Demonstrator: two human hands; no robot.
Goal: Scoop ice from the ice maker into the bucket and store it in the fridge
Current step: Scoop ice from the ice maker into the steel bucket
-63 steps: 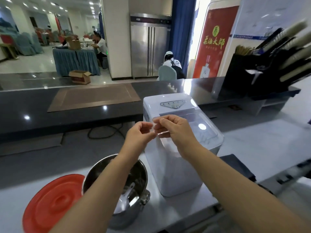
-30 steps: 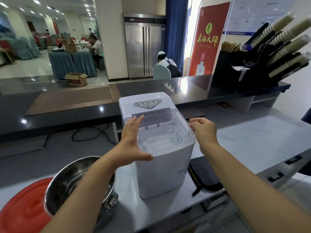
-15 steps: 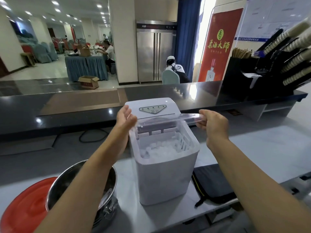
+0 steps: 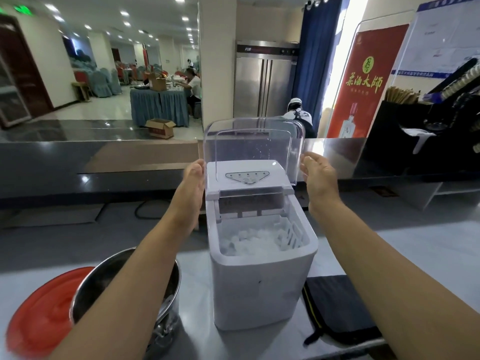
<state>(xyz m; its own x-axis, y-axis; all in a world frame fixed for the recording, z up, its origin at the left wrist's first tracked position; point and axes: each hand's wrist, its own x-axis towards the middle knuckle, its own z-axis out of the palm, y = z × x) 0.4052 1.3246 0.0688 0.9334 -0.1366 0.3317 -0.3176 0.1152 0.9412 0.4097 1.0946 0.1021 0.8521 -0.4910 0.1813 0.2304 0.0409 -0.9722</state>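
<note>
Ice maker point(image 4: 262, 276): white, upright at mid tabletop point(image 4: 415, 245), between bucket and black pouch point(image 4: 337, 307).
Clear lid point(image 4: 253, 141): now tipped fully up, near vertical above the control panel. Only part raised half a second back, flat and closed a second back.
Ice point(image 4: 252, 241): pale cubes heaped in the inner basket, exposed from above.
Left hand point(image 4: 193, 178): fingers straight, laid along the lid's left wall, gripping nothing.
Right hand point(image 4: 318, 175): fingers loosely extended just beside the lid's right wall, contact unclear, nothing held.
Bucket point(image 4: 124, 276): steel, on the tabletop left of the machine, partly hidden by the left forearm, no ice visible inside.
Red lid point(image 4: 41, 310): flat on the tabletop at far left, beside the bucket.
Fridge point(image 4: 265, 81): steel, doors shut, well apart beyond the dark counter.
Status, as judged: opening finished, ice reachable, scooping next, storage still to come. Scoop not clearly in view.
</note>
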